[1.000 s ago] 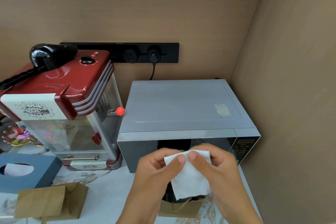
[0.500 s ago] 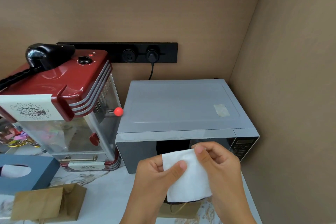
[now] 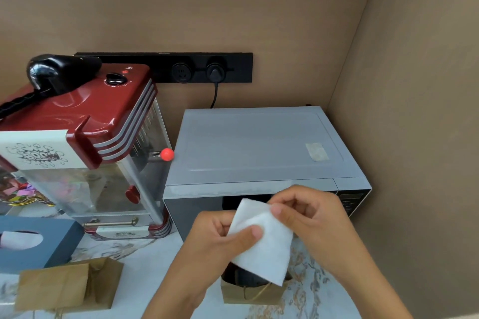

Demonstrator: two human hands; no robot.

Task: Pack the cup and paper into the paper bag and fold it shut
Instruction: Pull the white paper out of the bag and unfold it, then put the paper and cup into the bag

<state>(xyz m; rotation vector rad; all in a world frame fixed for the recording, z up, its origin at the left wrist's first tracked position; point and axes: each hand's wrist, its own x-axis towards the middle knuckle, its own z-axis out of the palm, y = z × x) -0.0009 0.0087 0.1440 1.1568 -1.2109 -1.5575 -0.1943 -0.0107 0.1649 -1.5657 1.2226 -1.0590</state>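
Observation:
A white sheet of paper [image 3: 264,243] hangs between both hands, in front of the microwave door. My left hand [image 3: 220,238] pinches its left edge with the thumb on top. My right hand [image 3: 308,210] pinches its upper right corner. Directly below stands an open brown paper bag [image 3: 248,295] with a string handle. Something dark [image 3: 243,277] sits inside the bag; the paper covers most of it, so I cannot tell if it is the cup.
A silver microwave [image 3: 259,145] fills the corner against the right wall. A red popcorn machine [image 3: 83,142] stands to its left. A blue tissue box [image 3: 36,241] and a second, folded brown paper bag [image 3: 67,285] lie at the front left on the marble counter [image 3: 145,261].
The paper has gone from held flat between both thumbs to tilted, its lower end dropping toward the open bag. My hands have shifted slightly right and down.

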